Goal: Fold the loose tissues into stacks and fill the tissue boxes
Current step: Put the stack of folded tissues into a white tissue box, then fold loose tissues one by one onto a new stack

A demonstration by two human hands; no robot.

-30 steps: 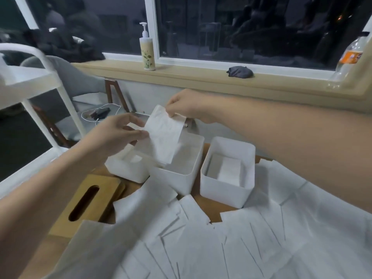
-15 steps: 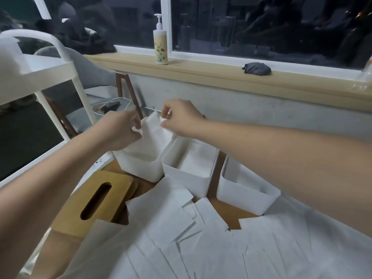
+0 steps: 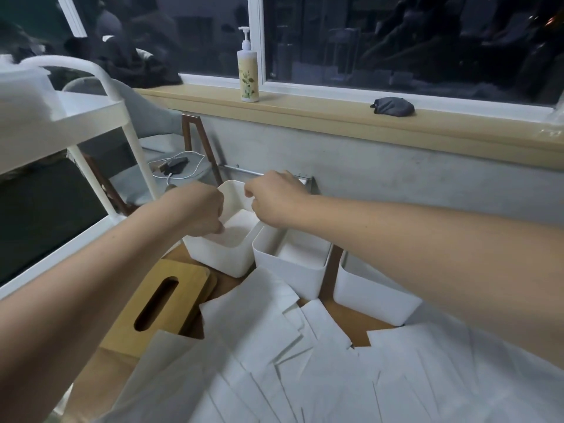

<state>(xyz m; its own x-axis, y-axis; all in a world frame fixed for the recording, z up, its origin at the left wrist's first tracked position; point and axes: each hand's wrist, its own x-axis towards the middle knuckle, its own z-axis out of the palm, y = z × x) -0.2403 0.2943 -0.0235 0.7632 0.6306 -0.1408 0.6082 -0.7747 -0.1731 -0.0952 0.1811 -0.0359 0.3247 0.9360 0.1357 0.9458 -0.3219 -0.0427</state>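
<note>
Three white open tissue boxes stand in a row: left box (image 3: 218, 259), middle box (image 3: 290, 271), right box (image 3: 372, 297). A folded white tissue (image 3: 239, 228) lies down inside the left box. My left hand (image 3: 198, 209) reaches into that box from the near left, fingers curled at the tissue's edge. My right hand (image 3: 274, 199) hovers over the box's far right corner, fingers curled at the tissue's other edge. Many loose tissues (image 3: 305, 377) overlap across the near table.
A wooden lid with a slot (image 3: 164, 303) lies left of the tissues. A white trolley (image 3: 91, 117) stands at the left. On the window sill (image 3: 335, 117) are a pump bottle (image 3: 247, 77) and a dark cloth (image 3: 392, 106). A chair with a cable (image 3: 180, 166) is behind.
Both hands brought the tissue from above the middle box over to the left box and lowered it inside. The view has shifted left and closer.
</note>
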